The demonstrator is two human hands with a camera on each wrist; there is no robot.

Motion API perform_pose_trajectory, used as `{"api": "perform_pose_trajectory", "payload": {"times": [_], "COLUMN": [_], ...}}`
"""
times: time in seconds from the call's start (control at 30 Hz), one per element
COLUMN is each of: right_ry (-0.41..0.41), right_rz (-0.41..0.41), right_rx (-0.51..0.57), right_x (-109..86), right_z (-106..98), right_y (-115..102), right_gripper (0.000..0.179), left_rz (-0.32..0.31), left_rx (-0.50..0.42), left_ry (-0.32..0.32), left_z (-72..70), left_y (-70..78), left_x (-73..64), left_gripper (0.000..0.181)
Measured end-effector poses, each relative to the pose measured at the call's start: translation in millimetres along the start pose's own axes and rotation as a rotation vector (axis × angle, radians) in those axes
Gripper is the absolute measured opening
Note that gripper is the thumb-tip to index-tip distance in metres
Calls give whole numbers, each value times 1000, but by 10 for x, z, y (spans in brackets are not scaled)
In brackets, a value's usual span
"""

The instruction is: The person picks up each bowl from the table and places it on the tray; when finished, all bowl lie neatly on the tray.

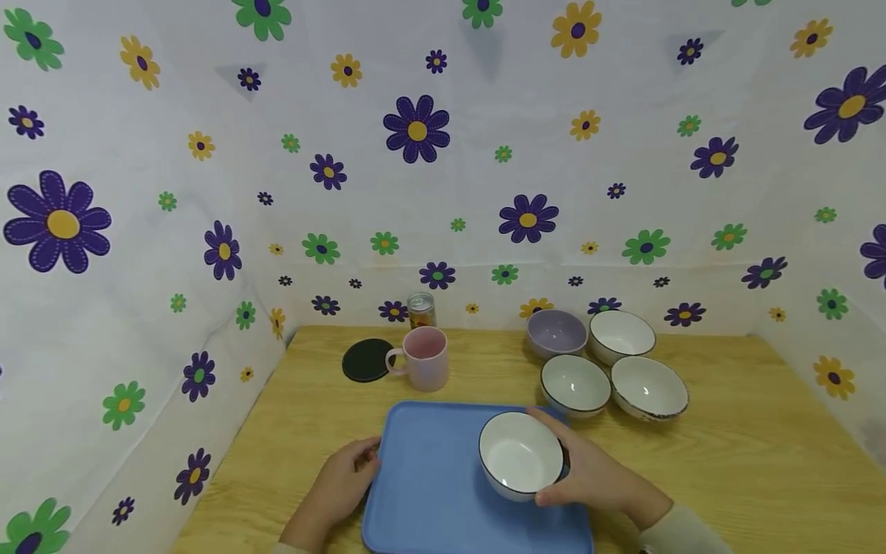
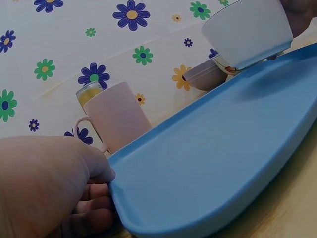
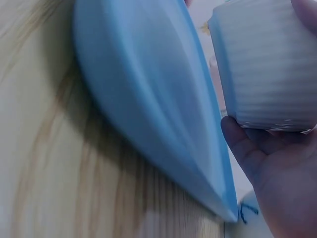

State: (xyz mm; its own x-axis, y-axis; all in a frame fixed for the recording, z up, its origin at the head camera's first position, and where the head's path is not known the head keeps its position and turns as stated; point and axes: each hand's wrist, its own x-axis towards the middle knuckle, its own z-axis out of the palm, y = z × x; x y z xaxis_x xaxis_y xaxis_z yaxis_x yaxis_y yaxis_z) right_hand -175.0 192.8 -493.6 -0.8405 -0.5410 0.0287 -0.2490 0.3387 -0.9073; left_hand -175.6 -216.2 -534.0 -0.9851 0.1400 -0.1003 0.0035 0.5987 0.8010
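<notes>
Over the right half of a blue tray (image 1: 429, 477), my right hand (image 1: 588, 469) grips a white bowl (image 1: 521, 454) with a dark rim. The right wrist view shows the ribbed side of this bowl (image 3: 272, 69), with fingers near its base and a thumb at its upper edge. Below the bowl, a shadow falls on the tray in the left wrist view, and the bowl appears raised off it. My left hand (image 1: 342, 481) holds the tray's left edge. In the left wrist view its thumb (image 2: 101, 166) touches the rim while the other fingers curl beside and below.
Behind the tray stand a pink mug (image 1: 425, 360), a can (image 1: 421, 310) and a black round coaster (image 1: 367, 360). A purple bowl (image 1: 556, 332) and three white bowls (image 1: 649, 386) are grouped at the back right. Flower-printed cloth (image 1: 443, 192) walls the wooden table (image 1: 754, 462).
</notes>
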Motion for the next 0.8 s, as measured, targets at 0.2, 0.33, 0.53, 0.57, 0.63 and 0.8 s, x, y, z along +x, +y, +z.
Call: {"api": "perform_pose_trajectory", "payload": {"times": [0.2,0.33,0.53,0.57,0.63,0.8], "right_ry": [-34,-52,-58,-58,-61,-80], "right_rz": [-29,-53,-42,-37,-31,-24], "right_rx": [57,29,-16,-18,-26,-66], "right_x": [179,288,370,381,398,410], "right_z": [109,186,220,226,243,316], "right_y": [-35,-72,-114,-119,-123,-94], "right_gripper": [111,113,113,114,114,113], "left_rz": [10,7,-4,-4,-3,-4], "left_rx": [3,-11,-15,-11,-11,0], "left_ry": [9,22,48,55,66,78], "left_z": [3,-5,21,27,37,37], "left_y": [-18,-22,-4,-3,-8,-12], "left_x": [8,-30,-34,-29,-18,-11], "left_gripper": [40,41,40,39,38,37]}}
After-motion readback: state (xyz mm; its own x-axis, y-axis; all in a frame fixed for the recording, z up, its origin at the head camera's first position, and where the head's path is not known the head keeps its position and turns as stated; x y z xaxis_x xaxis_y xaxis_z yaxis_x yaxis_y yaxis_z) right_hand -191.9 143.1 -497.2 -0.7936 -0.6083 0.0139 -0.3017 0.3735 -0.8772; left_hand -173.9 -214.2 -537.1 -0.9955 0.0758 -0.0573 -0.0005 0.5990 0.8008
